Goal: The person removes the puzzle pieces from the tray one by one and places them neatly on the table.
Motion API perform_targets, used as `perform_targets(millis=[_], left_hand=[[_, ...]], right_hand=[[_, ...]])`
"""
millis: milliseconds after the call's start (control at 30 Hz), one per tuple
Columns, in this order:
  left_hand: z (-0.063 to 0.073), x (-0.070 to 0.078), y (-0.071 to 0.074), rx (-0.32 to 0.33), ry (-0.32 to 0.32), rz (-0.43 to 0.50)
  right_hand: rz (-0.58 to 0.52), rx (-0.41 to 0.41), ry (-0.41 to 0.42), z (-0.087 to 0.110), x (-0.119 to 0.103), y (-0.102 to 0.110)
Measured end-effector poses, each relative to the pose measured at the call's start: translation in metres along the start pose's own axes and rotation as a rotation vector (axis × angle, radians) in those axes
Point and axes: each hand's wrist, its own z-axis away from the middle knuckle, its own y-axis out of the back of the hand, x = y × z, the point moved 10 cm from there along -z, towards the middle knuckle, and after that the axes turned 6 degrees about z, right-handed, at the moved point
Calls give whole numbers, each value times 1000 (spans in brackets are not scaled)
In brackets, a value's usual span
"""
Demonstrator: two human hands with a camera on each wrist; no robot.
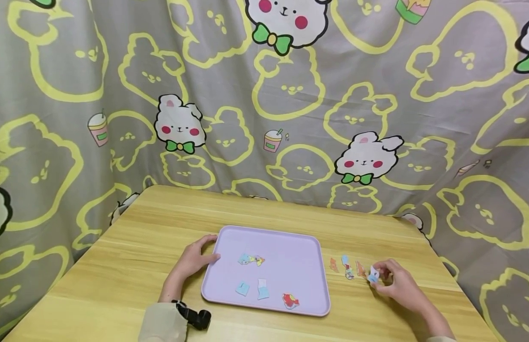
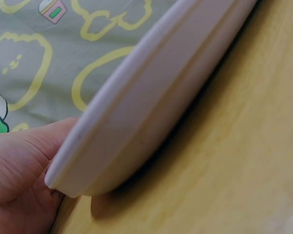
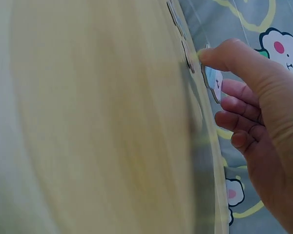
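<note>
My left hand (image 1: 196, 259) grips the left rim of a lilac tray (image 1: 268, 231), with its thumb over the edge. The left wrist view shows the thumb of that hand (image 2: 24, 165) behind the tray wall (image 2: 141, 97). To the right of the tray, my right hand (image 1: 397, 282) pinches a flat white-and-blue puzzle piece (image 1: 373, 274) between thumb and fingers. In the right wrist view the piece (image 3: 214, 80) stands on edge at the thumb tip. Close by on the table lie an orange-red piece (image 1: 360, 269) and a multicoloured piece (image 1: 349, 273).
Inside the tray lie a blue-and-yellow cluster (image 1: 250, 259), a light blue piece (image 1: 243, 288), a white-and-blue piece (image 1: 263, 290) and a red piece (image 1: 291, 300). An orange piece (image 1: 333, 264) lies right of the tray. Behind the wooden table (image 1: 183, 209) hangs a patterned curtain (image 1: 238, 85).
</note>
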Motion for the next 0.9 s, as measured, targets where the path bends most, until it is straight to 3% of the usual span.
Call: perform_targets(millis=[400,567,800,900], left_hand=[[0,-1,1,4,-10,-4],[0,-1,2,7,-10,1],[0,-1,1,8,-7,5],[0,-1,2,10,-7,7]], right_hand=[[41,-38,47,-5,1,1],[63,-79,50,-9,5,-3],[67,-110,118,-14,3,-4],[45,-162,106,-16,6,-6]])
